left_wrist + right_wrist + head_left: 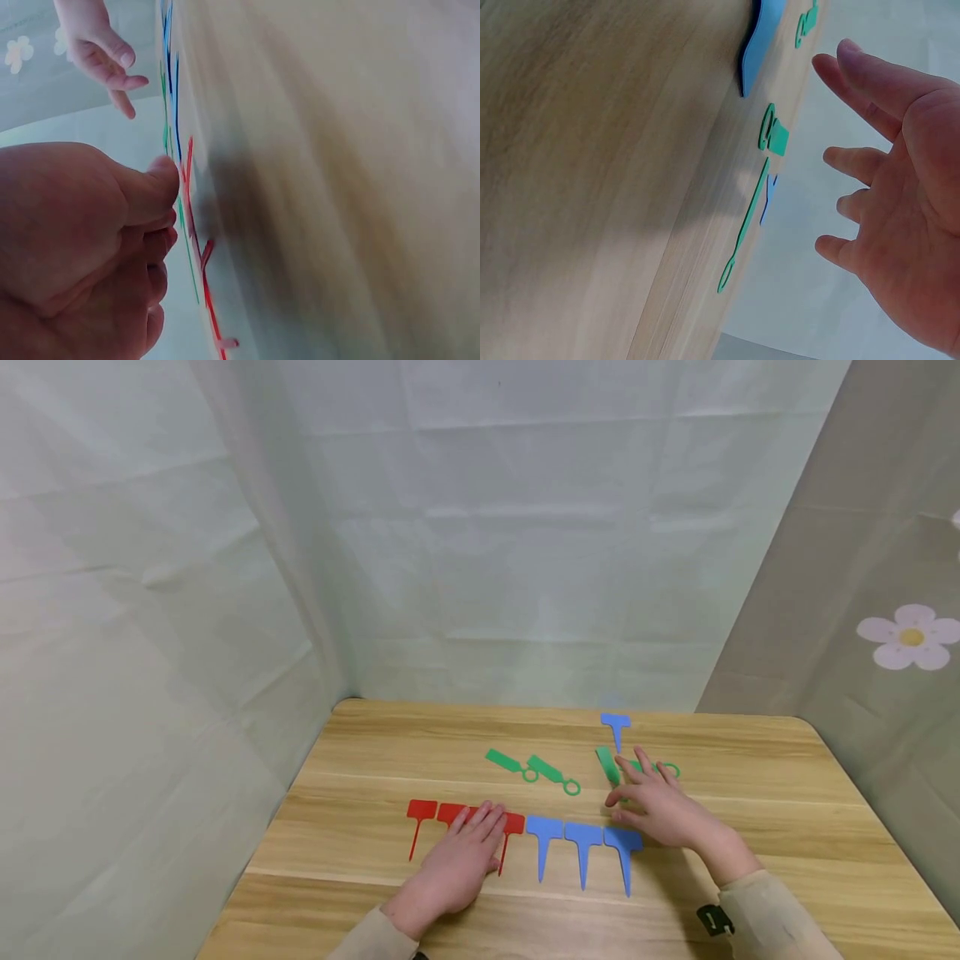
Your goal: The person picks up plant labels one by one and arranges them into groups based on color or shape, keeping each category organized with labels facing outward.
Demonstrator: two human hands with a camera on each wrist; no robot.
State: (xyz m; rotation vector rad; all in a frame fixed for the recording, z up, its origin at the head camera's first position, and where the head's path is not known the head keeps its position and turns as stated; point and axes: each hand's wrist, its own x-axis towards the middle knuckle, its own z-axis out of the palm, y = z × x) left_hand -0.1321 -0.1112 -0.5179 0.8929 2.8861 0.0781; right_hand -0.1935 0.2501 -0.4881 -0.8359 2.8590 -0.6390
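My left hand (456,867) rests with extended fingers over the middle of a row of red T-shaped plant labels (422,810), partly hiding them. Next to them, three blue T-shaped plant labels (583,835) continue the row to the right. My right hand (663,810), fingers spread and slightly bent, hovers past the last blue one with nothing in its grasp. Close to its fingertips lie a green ring-ended tag (607,765) and another green tag (751,214), partly covered by the fingers in the head view.
Two more green ring-ended tags (546,769) lie overlapping behind the row. A single blue label (617,722) sits near the back edge of the wooden table (337,827). Pale cloth (525,568) hangs behind and at the sides, with a printed flower (885,653) on the right.
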